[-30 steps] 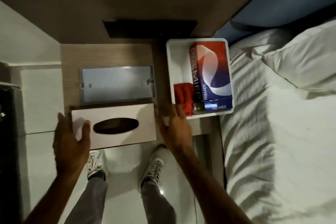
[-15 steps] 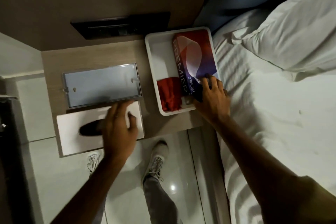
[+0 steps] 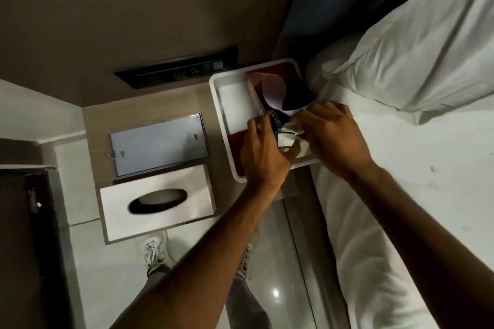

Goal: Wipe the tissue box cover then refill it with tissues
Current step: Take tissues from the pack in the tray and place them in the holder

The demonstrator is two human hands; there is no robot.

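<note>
The white tissue box cover (image 3: pixel 157 201) with its dark oval slot sits at the front edge of the wooden bedside table (image 3: pixel 149 107). Its clear base plate (image 3: pixel 159 144) lies flat just behind it. A red, white and blue tissue pack (image 3: pixel 278 88) marked PREMIER lies in a white tray (image 3: pixel 216 88) at the table's right. Both hands are on the pack's near end: my left hand (image 3: pixel 264 152) grips it from the left, my right hand (image 3: pixel 331 133) from the right, where a white flap shows between the fingers. A red cloth (image 3: pixel 236 141) lies in the tray, mostly hidden under my left hand.
A bed with white sheets (image 3: pixel 417 195) and a pillow (image 3: pixel 427 43) runs along the right, touching the tray's side. A black socket panel (image 3: pixel 176 71) is set in the wall behind the table. My shoes (image 3: pixel 155 251) stand on the glossy floor below. Dark furniture (image 3: pixel 24 235) stands at left.
My left hand left the tissue box cover and moved right to the pack in the tray, joining my right hand. The pack's near end now shows an opened white flap.
</note>
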